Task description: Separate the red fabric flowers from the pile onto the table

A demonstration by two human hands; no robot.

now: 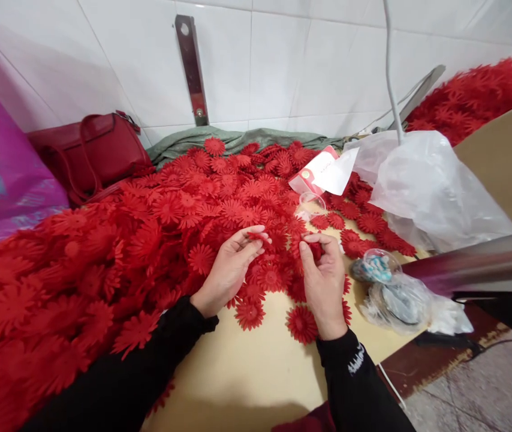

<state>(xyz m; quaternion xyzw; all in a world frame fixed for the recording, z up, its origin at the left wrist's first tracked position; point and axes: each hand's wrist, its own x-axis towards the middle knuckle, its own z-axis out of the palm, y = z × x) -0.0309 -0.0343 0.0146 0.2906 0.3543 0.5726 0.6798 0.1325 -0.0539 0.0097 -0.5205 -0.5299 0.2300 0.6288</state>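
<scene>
My left hand (pixel 231 264) is pinched closed on a red artificial flower piece (pixel 259 236), which shows between the thumb and fingertips. A short gap to the right, my right hand (pixel 325 282) has its thumb and index finger pressed together. What it holds, if anything, is too small to make out against the red behind it. Both hands hover over the front edge of a large heap of red artificial flower pieces (pixel 184 204). Two loose flower pieces, one near the left wrist (pixel 249 313) and one near the right (pixel 302 324), lie flat on the pale table (pixel 247 372).
A red handbag (pixel 96 150) and a purple bag (pixel 4 144) stand at the left. Behind the hands are a red-and-white box (pixel 316 171) and a clear round tub (pixel 311 205). White plastic bags (pixel 427 180), a tub with blue-white contents (pixel 377 267) and a metallic tube (pixel 481 264) sit right.
</scene>
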